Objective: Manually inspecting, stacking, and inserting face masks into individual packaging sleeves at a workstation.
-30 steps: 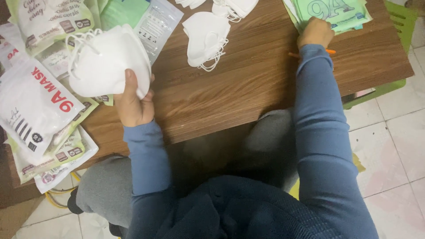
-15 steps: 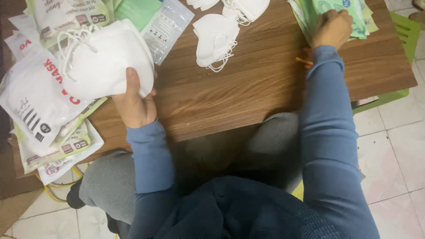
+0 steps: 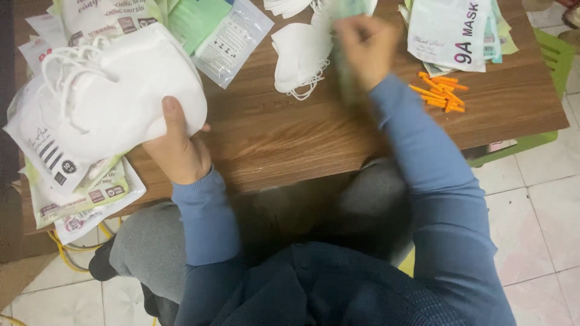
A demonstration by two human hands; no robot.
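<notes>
My left hand (image 3: pixel 178 151) grips a stack of white cup-shaped masks (image 3: pixel 121 96) by its lower right edge, holding it over the table's left side. The ear loops hang at the stack's upper left. My right hand (image 3: pixel 365 48) is motion-blurred above the table's far middle, closed on a pale green packet (image 3: pixel 345 75) that hangs down from it. Just left of that hand, a few loose white masks (image 3: pixel 299 54) lie on the wood.
The wooden table (image 3: pixel 290 139) carries printed mask packets in a pile at the left (image 3: pixel 72 187), more at the far right (image 3: pixel 450 33), and clear and green packets (image 3: pixel 223 30) at the top. Several orange strips (image 3: pixel 441 90) lie at the right. A green stool (image 3: pixel 550 54) stands beyond the table's right edge.
My right hand has left the packet pile at the far right and swung left to the middle with a green packet. The left hand keeps holding the mask stack.
</notes>
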